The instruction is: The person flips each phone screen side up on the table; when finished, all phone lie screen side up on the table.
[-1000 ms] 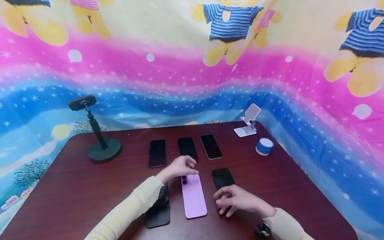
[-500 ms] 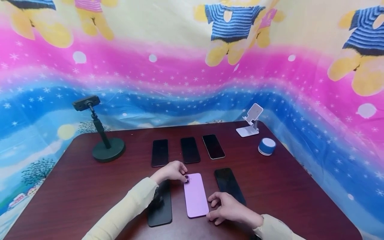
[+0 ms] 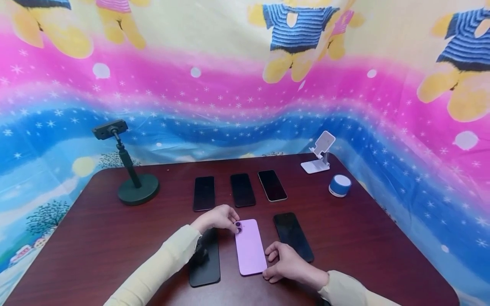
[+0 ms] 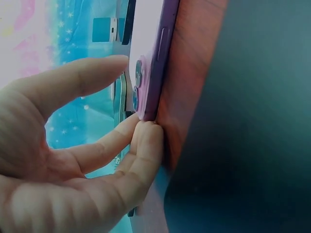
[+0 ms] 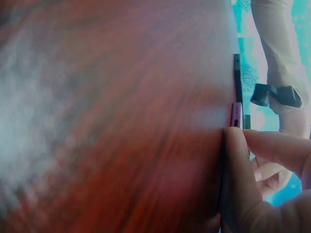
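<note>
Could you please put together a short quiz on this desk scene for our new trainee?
1. Multiple choice: how does the purple smartphone lie? A) screen up, B) back up, C) standing on its edge.
2. True or false: the left hand is nearer to its camera lenses than the right hand is.
3. Count: how many dark smartphones lie in the row farthest from the person?

Key: 1. B; 2. true; 3. three.

On the table (image 3: 88, 255), the middle phone (image 3: 250, 250) is flanked by side phones (image 3: 293, 236) at nine and three o'clock; three rear phones (image 3: 243, 190) are set at twelve, the left stand (image 3: 138, 190) at ten, right stand (image 3: 315, 166) at one, cylinder (image 3: 340, 185) at two.
</note>
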The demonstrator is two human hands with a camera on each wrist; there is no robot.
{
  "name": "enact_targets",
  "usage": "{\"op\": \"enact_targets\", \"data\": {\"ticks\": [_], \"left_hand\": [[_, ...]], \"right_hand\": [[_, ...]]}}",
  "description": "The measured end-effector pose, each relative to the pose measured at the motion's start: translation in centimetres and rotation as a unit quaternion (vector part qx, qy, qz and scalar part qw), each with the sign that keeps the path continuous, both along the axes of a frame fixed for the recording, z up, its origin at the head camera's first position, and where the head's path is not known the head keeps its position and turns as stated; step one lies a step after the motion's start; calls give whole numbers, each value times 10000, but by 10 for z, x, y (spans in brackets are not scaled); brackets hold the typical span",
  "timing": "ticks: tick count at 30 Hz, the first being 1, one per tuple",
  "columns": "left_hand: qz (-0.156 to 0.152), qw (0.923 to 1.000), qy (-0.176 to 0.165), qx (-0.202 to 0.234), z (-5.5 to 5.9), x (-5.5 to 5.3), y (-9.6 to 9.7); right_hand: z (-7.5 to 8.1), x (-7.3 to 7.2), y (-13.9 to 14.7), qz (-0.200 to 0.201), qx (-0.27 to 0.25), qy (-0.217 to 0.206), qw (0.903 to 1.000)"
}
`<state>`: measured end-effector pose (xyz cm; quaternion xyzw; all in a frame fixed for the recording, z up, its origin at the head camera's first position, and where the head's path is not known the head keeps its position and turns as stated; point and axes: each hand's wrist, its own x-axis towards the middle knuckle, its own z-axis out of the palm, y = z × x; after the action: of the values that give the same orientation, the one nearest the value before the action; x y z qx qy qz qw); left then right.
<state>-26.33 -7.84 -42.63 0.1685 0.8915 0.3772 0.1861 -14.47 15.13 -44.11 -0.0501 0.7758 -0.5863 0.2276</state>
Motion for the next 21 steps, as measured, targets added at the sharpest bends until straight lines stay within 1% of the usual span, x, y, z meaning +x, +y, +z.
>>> {"op": "enact_targets", "data": {"ticks": [3,6,9,13,17,21], "left_hand": [[-45,10000,49,-13,-1,-1,0],[-50,9998,149,-116,0,-1,3],[-22,9999,104,-128,-1,-2,4],[4,9999,15,-133,0,-2,4],[41,9996,4,-279,3,-1,3],[20,9995,-30,-328,5,-2,4]], "right_hand": [[0,1,-3,8,228,189,9996],[2,0,-6,106,539,427,9976],[4,-1,-8,170,734,560,9956],[3,-1,-10,134,726,560,9957],[3,-1,-11,120,729,607,9954],[3,-1,-10,137,773,667,9947]]}}
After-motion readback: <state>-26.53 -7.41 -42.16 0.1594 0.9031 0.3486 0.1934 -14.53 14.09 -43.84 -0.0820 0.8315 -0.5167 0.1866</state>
